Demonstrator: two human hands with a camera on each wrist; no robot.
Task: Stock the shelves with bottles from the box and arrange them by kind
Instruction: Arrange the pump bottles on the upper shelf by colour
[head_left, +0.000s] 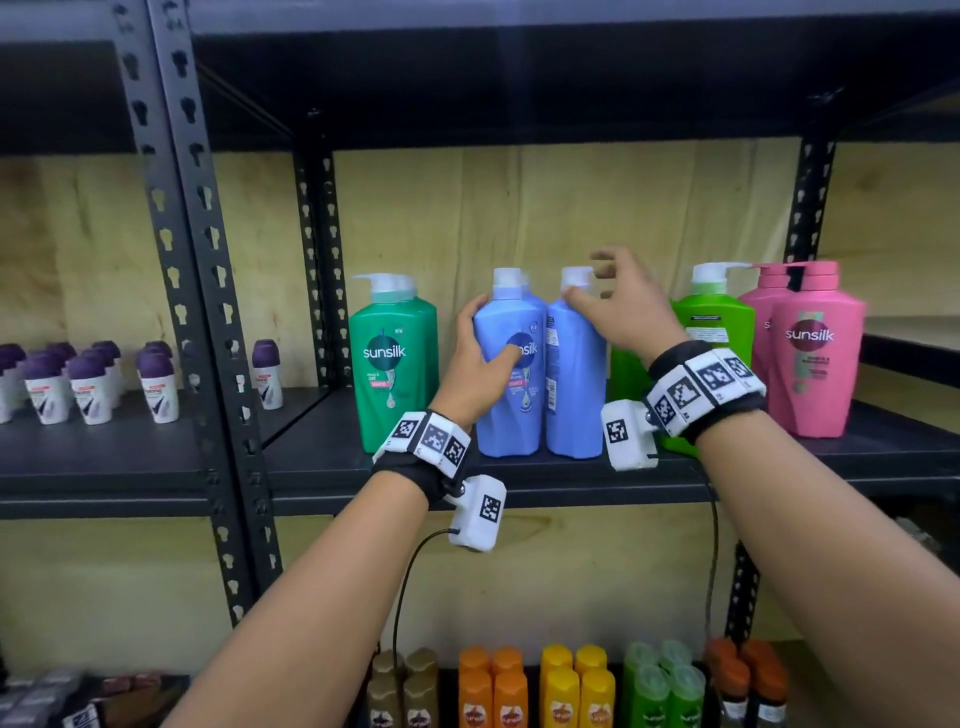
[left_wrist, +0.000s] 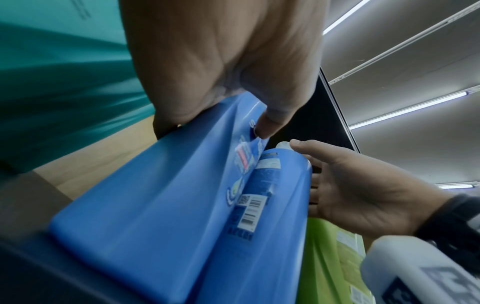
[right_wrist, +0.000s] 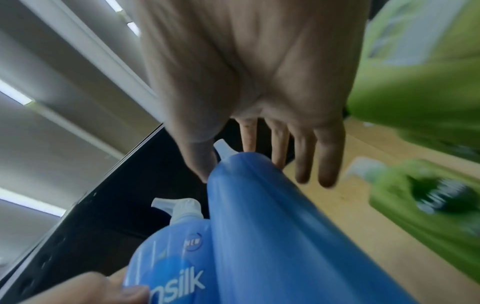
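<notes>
Left hand (head_left: 480, 353) is gripping front blue bottle (head_left: 511, 410), fingers (head_left: 475, 306) curling round its side. Right hand (head_left: 621, 312) is hovering, spread wide, thumb touching turned blue bottle (head_left: 574, 384) on shelf (head_left: 571, 470).

Bare forearms, no sleeves. Each wrist has a black strap (head_left: 415, 480) with white tag-marked blocks (head_left: 698, 387), a white camera box (head_left: 478, 512) and a black cable (head_left: 402, 587).
</notes>
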